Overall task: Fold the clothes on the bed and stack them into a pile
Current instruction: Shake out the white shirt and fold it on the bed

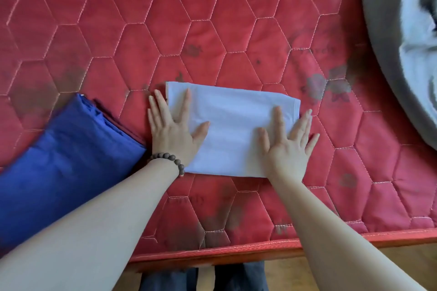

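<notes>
A white garment (233, 125), folded into a flat rectangle, lies on the red quilted mattress (212, 30) near its front edge. My left hand (173, 130) presses flat on its left side, fingers straight and spread, with a beaded bracelet on the wrist. My right hand (287, 142) lies flat on its right side, fingers straight, some reaching past the right edge onto the mattress. To the left sits a folded pile with a blue garment (68, 156) on top and a dark red layer showing under it.
A crumpled grey and white cloth (406, 42) lies at the right edge of the mattress. The mattress front edge (236, 251) runs along the bottom, with wooden floor and my dark trouser legs (203, 279) below it.
</notes>
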`<action>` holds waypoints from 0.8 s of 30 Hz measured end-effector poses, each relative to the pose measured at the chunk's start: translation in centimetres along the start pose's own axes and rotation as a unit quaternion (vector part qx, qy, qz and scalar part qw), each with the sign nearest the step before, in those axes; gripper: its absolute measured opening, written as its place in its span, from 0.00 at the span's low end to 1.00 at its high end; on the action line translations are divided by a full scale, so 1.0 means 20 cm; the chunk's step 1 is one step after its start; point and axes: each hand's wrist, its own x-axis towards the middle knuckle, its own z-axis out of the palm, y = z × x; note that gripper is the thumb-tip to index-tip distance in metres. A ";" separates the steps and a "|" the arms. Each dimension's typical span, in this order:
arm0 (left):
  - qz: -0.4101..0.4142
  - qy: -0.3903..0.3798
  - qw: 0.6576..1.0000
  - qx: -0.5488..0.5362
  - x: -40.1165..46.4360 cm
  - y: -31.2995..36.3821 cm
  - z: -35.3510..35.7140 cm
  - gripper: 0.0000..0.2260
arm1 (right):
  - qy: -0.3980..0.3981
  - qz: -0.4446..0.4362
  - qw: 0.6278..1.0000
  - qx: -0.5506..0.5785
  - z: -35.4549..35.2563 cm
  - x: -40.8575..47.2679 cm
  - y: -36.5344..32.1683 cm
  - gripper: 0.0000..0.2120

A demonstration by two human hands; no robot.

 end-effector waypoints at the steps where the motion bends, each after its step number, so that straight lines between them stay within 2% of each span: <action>1: -0.016 -0.003 1.000 -0.020 -0.01 0.01 -0.01 0.35 | -0.002 0.020 1.000 0.017 0.00 -0.01 -0.01 0.30; 4: -0.049 0.034 0.996 -0.068 -0.02 0.05 -0.07 0.34 | 0.004 0.063 0.997 0.046 -0.03 -0.05 -0.07 0.30; 7: -0.090 0.021 0.975 -0.204 -0.01 0.04 -0.12 0.31 | 0.019 0.073 0.994 0.080 -0.08 -0.05 -0.06 0.28; 9: -0.085 -0.027 0.957 -0.277 0.00 0.00 -0.13 0.30 | -0.025 0.092 0.984 0.152 -0.14 -0.02 -0.02 0.29; 11: -0.060 -0.050 0.949 -0.305 0.01 -0.03 -0.16 0.28 | -0.086 0.103 0.973 0.190 -0.19 0.03 0.01 0.31; 13: -0.045 -0.031 0.948 -0.312 -0.01 -0.05 -0.20 0.24 | -0.118 0.087 0.966 0.214 -0.24 0.05 0.03 0.28; 15: -0.041 -0.002 0.948 -0.317 -0.06 -0.06 -0.25 0.20 | -0.117 0.075 0.959 0.245 -0.30 0.05 0.02 0.22; 19: -0.066 0.064 0.943 -0.321 -0.23 -0.19 -0.39 0.20 | -0.087 -0.016 0.971 0.221 -0.41 0.01 -0.15 0.21; 24: -0.145 0.180 0.924 -0.305 -0.54 -0.60 -0.54 0.23 | -0.107 -0.174 0.951 0.233 -0.40 -0.12 -0.61 0.22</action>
